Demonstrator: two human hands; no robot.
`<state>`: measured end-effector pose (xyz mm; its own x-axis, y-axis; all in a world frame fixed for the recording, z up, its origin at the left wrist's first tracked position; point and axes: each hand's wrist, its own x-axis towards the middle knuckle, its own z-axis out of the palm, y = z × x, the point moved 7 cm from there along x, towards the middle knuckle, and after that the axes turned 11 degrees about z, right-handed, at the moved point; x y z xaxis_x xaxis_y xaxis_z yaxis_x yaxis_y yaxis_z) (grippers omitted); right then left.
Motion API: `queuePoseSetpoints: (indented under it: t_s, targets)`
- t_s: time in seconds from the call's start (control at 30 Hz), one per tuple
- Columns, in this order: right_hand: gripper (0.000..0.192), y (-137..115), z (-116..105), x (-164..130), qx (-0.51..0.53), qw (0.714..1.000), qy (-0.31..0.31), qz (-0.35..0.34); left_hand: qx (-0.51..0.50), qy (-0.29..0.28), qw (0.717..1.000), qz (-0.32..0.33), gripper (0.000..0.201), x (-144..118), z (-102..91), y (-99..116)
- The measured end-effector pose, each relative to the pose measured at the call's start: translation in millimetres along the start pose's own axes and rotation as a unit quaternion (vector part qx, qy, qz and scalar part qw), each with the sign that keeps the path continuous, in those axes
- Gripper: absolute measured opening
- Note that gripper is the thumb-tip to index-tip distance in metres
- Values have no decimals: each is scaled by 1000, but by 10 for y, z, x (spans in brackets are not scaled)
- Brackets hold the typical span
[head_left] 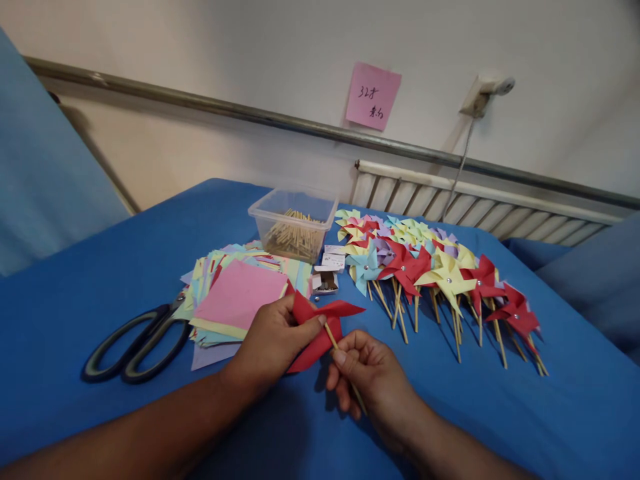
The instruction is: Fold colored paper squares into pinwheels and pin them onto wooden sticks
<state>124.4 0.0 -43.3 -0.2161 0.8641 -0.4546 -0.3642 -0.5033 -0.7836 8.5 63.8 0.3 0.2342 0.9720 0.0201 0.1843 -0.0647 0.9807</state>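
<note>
Left hand (pixel 273 337) pinches red pinwheel (pixel 311 353); right hand (pixel 373 373) grips its stick (pixel 331 335). Completed pinwheels (pixel 447 277): 2 o'clock. Uncut paper (pixel 243 290) remains: 10 o'clock.

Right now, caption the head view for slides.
Left hand holds a red paper pinwheel; right hand, a thin wooden stick.

the single view looks from the person's head, forward and down over the close left hand (pixel 275 339) and right hand (pixel 375 373), across the blue cloth (pixel 125 287) to the wall (pixel 280 53) beyond, where the metal pipe (pixel 200 102) slants down rightward.
</note>
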Motion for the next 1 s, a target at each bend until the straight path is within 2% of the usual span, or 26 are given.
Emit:
queuePoseSetpoints:
  t_s: [0.27, 0.4, 0.53, 0.7, 0.87, 1.0]
  targets:
    - [40, 7, -31, 30, 10, 1000, 12, -12, 4, -1, 1000, 9, 23, 14, -13, 23]
    - [41, 12, -56, 52, 18, 999, 21, -24, -27, -12, 1000, -1, 25, -10, 17, 63]
    - [40, -7, -70, 59, 23, 999, 23, -37, -67, -39, 997, -13, 26, -36, 54, 89]
    - [40, -82, -103, 58, 33, 997, 31, -59, -114, -92, 989, 30, 28, -44, 74, 123]
    - [38, -154, -111, 55, 86, 994, 6, -66, -100, -24, 993, 57, 26, -46, -86, 136]
    - [35, -177, -51, 48, 111, 991, -34, -66, -71, 31, 996, 32, 30, -31, -178, 124]
